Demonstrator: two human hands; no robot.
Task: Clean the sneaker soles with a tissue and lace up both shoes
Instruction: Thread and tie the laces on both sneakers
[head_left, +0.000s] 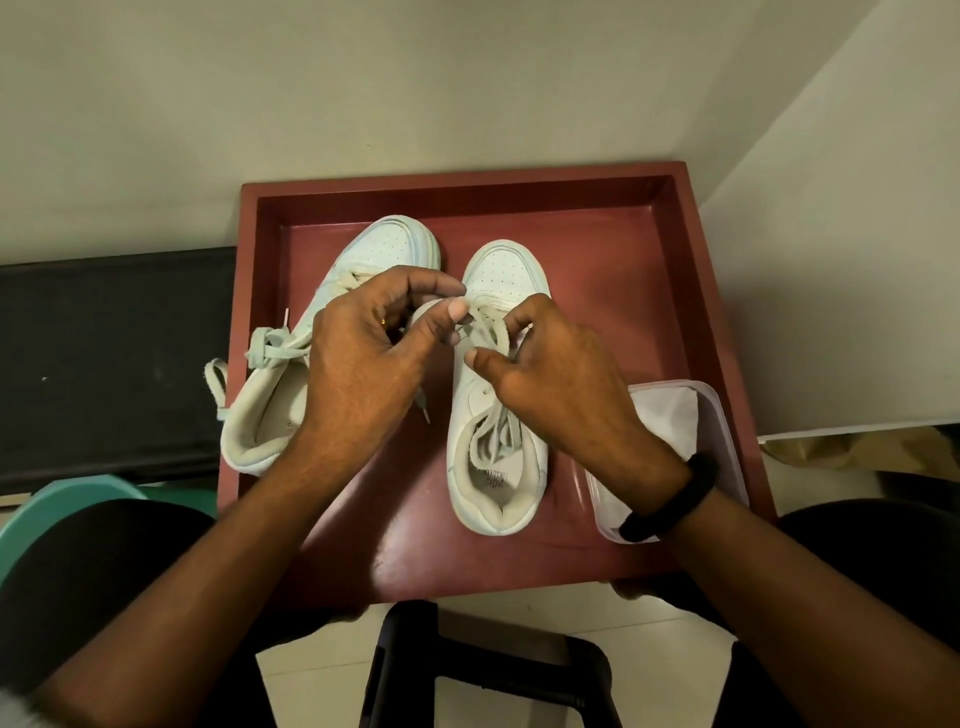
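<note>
The person is lacing the right-side sneaker (475, 402), which is standing upright in the red tray (597, 249) with its toe pointing away. Both hands are working over its eyelets. The grip of the left hand (363, 358) is pinching the lace (491, 325) between thumb and forefinger. The grip of the right hand (561, 384) is curling around another strand of the same lace, just beside it. Much of the lace is lying in loose loops inside the shoe opening, so I am judging that this lacing is only partly done.

The left-side sneaker (265, 410) is lying tilted over the left rim of the tray, with its lace bunched in a knot at the side. It is probably needing proper lacing too. The tissue (660, 421) is resting in a clear container (722, 415) at the right of the tray, near the right wrist.

To do this step well, the person should be keeping the lace flat and not twisted. Each crossing should be pulled snug before going to the next eyelet, with both ends staying equal in length. The free loops may be catching under the fingers, so it is better to draw them out first.
</note>
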